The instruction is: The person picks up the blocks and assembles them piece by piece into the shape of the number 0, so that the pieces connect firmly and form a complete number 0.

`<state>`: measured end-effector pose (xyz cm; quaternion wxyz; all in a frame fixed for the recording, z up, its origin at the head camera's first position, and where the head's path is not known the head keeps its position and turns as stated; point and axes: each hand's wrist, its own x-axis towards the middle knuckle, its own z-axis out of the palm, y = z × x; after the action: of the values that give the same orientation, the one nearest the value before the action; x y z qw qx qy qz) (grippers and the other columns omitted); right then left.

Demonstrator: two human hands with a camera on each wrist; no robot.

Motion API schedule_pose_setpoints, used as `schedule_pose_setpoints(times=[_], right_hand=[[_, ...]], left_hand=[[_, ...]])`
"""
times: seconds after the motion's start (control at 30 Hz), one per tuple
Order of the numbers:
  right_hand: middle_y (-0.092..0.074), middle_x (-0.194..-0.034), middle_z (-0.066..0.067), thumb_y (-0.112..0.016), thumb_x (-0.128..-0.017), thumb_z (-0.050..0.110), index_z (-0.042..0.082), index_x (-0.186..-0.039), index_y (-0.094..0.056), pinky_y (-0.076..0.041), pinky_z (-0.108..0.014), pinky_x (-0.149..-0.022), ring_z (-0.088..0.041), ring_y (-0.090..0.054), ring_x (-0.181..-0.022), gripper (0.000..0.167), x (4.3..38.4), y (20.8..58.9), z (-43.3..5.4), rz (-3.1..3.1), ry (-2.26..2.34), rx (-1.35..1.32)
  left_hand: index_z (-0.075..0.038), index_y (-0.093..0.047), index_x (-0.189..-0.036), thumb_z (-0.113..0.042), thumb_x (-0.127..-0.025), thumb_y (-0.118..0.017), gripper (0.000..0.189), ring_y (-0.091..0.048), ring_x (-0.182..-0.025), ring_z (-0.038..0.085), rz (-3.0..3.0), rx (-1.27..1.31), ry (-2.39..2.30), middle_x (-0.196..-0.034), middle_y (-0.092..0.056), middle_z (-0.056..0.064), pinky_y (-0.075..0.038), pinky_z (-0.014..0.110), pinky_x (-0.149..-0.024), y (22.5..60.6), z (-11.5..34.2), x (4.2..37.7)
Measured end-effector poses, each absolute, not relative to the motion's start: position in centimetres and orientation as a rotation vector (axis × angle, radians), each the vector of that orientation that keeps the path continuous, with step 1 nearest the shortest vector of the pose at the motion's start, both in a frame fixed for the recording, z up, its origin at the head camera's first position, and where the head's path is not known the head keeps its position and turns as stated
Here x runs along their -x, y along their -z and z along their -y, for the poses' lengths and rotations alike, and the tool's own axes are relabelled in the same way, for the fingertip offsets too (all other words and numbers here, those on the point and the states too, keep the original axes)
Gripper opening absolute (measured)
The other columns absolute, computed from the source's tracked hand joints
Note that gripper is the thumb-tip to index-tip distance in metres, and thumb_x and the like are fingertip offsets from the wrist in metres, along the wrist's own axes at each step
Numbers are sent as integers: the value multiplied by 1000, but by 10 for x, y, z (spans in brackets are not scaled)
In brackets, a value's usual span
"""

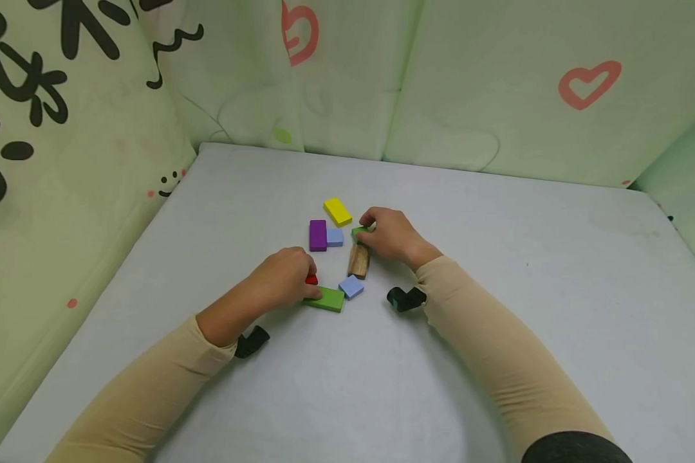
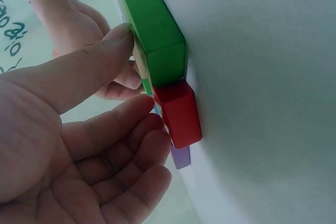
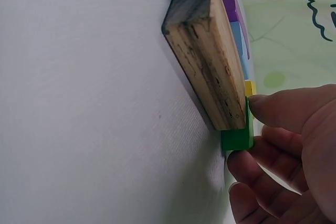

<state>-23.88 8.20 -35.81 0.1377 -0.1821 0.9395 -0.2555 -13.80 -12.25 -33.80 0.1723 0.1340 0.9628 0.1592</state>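
Observation:
Flat coloured blocks form a rough ring on the white table. My left hand (image 1: 282,278) is at its near left side. Its thumb touches the long green block (image 2: 153,22), while its bent fingers lie against or just beside the red block (image 2: 179,115); these two blocks meet end to end. At the ring's far right, my right hand (image 1: 392,233) pinches a smaller green block (image 3: 237,139) between thumb and fingers. That block adjoins the brown wood-grained block (image 3: 202,61). A light blue block (image 1: 351,287) sits between the wood-grained and long green blocks.
A purple block (image 1: 318,235) stands beside another light blue block (image 1: 334,237), with a yellow block (image 1: 338,211) behind them. Dark wrist-camera mounts (image 1: 407,299) jut inward from both sleeves. Printed pale green curtains (image 1: 469,83) hang behind the white table (image 1: 527,270) and along its sides.

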Motion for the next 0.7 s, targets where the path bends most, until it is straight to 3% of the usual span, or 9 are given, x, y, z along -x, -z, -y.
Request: schedule_pose_setpoints(times=[0.7], right_hand=[[-62,-126,-17,-62,-98,22,-1,-126,-61,-46,-42,-99,-31,-57,-109,36,236,357,-82,-2719,719,558]], left_hand=[[1,-71,-114,-25,-85,-83,41,-57,-91,23,-2734,-375,-443,-99,-63,10,-53,31,-78,339,122,138]])
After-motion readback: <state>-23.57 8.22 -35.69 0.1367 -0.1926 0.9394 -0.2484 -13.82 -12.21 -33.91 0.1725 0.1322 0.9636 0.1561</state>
